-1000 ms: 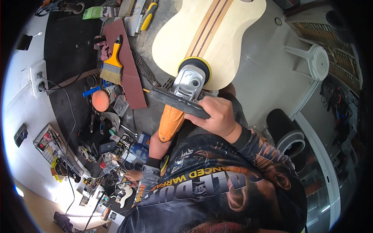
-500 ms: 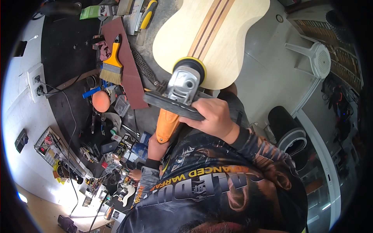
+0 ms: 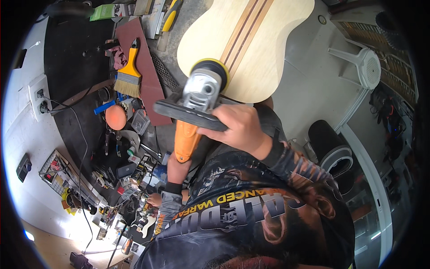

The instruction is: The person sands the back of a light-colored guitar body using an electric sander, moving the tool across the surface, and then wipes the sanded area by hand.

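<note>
A pale wooden guitar body (image 3: pixel 264 67) with a brown striped strip down its middle lies on the bench. The round yellow-edged pad of an orange and silver polisher (image 3: pixel 200 89) is over its near left edge; I cannot tell whether it touches. My right hand (image 3: pixel 239 127) is closed round the right end of the tool's black loop handle (image 3: pixel 188 115). My left hand (image 3: pixel 178 167) reaches under the orange rear housing and holds it, its fingers hidden behind the tool.
Left of the guitar lie a dark red abrasive sheet (image 3: pixel 154 96), a wide yellow-handled brush (image 3: pixel 130 71) and a yellow-black handled tool (image 3: pixel 170 17). An orange disc (image 3: pixel 116 117) and cluttered small tools sit farther left. A white plastic stool (image 3: pixel 368 69) stands right.
The polisher and both my hands have shifted left and slightly up in the view. The pad has slid from the striped strip toward the guitar body's left edge.
</note>
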